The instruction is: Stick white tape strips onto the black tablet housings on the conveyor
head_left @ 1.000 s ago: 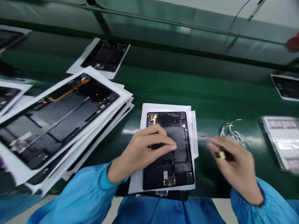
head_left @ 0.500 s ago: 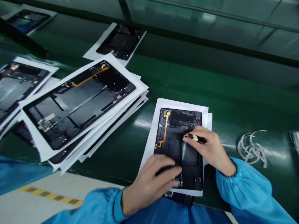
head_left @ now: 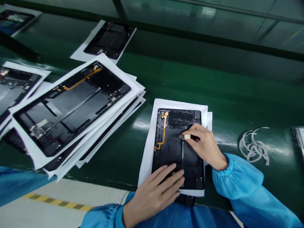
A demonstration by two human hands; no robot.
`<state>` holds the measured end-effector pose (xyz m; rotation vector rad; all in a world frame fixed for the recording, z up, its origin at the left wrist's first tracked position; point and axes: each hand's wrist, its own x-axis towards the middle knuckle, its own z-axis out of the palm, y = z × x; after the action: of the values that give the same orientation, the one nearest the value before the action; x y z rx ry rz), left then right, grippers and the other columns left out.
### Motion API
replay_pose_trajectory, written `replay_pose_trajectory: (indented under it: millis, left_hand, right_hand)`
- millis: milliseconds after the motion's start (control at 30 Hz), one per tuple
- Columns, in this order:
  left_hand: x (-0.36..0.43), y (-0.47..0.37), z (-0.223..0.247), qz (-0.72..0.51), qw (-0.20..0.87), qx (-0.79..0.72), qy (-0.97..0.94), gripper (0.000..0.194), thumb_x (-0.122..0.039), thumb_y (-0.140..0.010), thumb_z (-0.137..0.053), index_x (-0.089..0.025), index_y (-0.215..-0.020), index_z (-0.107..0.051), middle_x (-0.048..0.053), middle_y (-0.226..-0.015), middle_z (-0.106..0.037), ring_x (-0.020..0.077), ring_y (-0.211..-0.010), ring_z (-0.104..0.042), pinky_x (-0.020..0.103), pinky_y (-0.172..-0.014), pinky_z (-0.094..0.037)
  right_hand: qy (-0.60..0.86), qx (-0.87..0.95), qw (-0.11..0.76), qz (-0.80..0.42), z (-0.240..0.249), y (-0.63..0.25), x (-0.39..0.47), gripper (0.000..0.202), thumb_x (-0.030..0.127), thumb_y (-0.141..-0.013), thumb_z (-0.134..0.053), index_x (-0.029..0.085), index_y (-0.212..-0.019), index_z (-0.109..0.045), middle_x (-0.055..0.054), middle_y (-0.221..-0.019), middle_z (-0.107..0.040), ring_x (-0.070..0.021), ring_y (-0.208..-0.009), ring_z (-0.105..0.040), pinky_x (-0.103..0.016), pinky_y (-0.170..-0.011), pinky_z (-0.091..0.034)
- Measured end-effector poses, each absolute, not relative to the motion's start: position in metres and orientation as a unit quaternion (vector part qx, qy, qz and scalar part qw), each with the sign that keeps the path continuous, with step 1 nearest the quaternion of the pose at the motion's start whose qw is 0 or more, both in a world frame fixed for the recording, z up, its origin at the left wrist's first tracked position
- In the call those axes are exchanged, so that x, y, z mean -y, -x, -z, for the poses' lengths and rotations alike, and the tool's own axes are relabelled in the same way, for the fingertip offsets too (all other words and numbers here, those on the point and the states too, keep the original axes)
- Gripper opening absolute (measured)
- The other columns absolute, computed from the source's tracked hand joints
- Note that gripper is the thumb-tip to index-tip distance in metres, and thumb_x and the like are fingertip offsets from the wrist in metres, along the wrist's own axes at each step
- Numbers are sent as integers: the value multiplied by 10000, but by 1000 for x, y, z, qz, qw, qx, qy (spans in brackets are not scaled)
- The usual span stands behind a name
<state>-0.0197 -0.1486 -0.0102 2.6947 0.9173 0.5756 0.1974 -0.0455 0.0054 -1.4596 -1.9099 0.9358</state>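
In front of me lies a black tablet housing with an orange flex cable along its left side. It rests on sheets of white paper. My right hand pinches a short, dark, pen-like tool with a cream band; its exact kind I cannot make out. The tool's dark tip is over the housing, by the upper end of a thin grey strip. My left hand lies with fingers spread across the housing's lower left, covering that corner.
Left of me is a stack of similar housings between white sheets. More housings lie farther back and at the far left. Curled white strips sit on the green table to the right. A blue sleeve shows at lower left.
My left hand has come down flat onto the housing. The tool in my right hand has moved slightly up and left, its tip turned more level. The whole view has shifted a little.
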Motion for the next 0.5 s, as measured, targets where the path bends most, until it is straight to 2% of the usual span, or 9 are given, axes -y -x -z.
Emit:
replay_pose_trajectory:
  millis: [300, 500]
  left_hand:
    - [149, 21, 11, -191, 111, -299, -928, 280, -238, -955, -566, -175, -1205, -673, 4, -1310, -653, 242, -1278, -544, 387, -1121, -421]
    - [150, 19, 13, -205, 123, -311, -920, 260, -253, -949, -582, -176, -1172, -692, -9, -1285, -669, 233, -1262, -550, 378, -1167, -347]
  right_hand:
    - [550, 716, 263, -340, 0, -196, 47, 240, 17, -820, -627, 204, -919, -741, -3, -848, -619, -116, -721, -608, -223, -603, -452]
    - [542, 720, 273, -336, 0, -196, 47, 265, 8, -823, -588, 210, -916, -733, -4, -837, -600, -120, -717, -600, -228, -595, -446]
